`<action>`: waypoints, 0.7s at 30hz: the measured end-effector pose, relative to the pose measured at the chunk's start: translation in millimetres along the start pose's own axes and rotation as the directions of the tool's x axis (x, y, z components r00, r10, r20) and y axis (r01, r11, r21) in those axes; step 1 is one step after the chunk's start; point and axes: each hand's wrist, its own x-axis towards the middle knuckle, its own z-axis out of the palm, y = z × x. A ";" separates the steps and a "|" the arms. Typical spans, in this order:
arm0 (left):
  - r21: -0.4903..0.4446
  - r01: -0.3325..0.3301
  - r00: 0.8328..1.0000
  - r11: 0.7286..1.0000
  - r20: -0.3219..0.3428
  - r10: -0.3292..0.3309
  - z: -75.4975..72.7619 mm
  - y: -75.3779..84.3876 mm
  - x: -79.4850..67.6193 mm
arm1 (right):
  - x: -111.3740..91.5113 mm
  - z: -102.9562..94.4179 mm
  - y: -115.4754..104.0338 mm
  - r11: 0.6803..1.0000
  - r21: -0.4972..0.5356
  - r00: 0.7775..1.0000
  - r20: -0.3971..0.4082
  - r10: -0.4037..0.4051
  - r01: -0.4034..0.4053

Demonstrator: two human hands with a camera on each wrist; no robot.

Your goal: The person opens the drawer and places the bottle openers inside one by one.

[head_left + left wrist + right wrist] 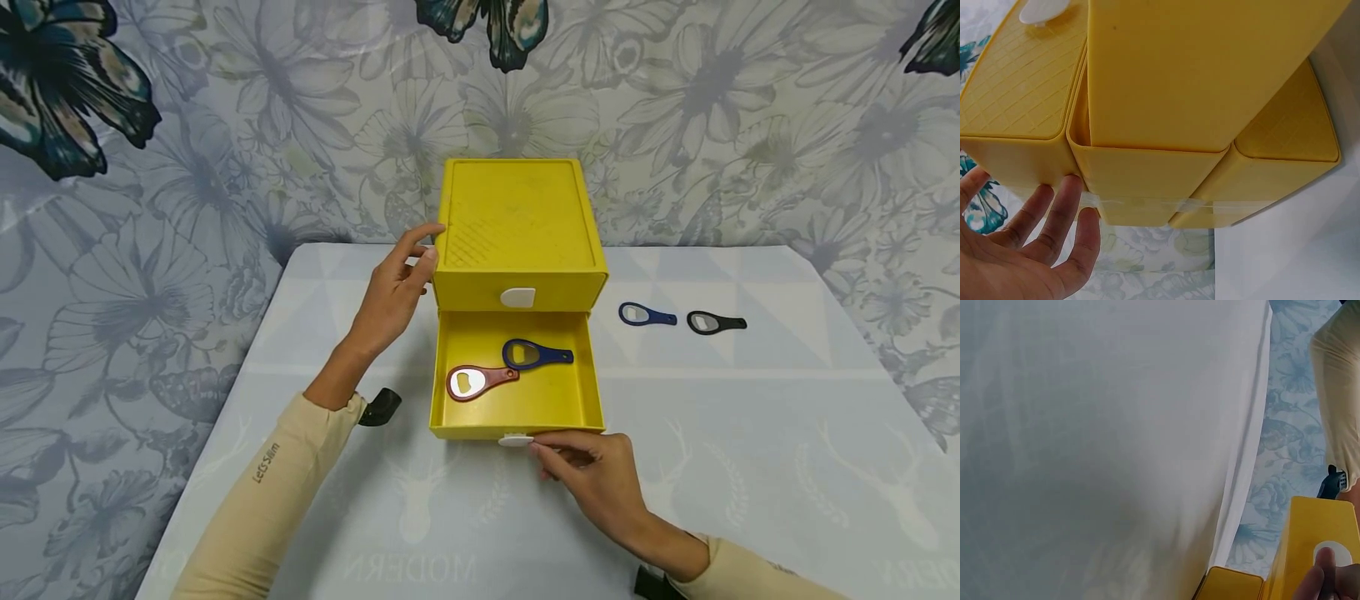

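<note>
A yellow drawer unit stands on the table with one drawer pulled out toward me. Inside that drawer lie a red bottle opener and a blue bottle opener, their ends overlapping in this view. My left hand steadies the unit's left side, its spread fingers touching the wall in the left wrist view. At the drawer's front, my right hand pinches the white handle; in the right wrist view the thumb lies over this round handle.
Right of the unit, a second blue bottle opener and a black bottle opener lie on the pale patterned table. Another white handle marks the closed drawer above. Behind the table hangs a floral backdrop.
</note>
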 end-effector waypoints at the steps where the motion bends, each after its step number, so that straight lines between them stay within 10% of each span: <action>1: 0.003 -0.001 1.000 1.000 0.001 0.000 0.1 0.5 0.1 | 0.3 0.2 0.4 1.000 0.000 1.000 -0.003 -0.002 0.002; 21: 0.004 0.005 1.000 1.000 0.002 -0.005 0.9 -1.1 0.5 | 19.9 0.9 6.7 0.999 -0.028 1.000 -0.011 -0.028 0.028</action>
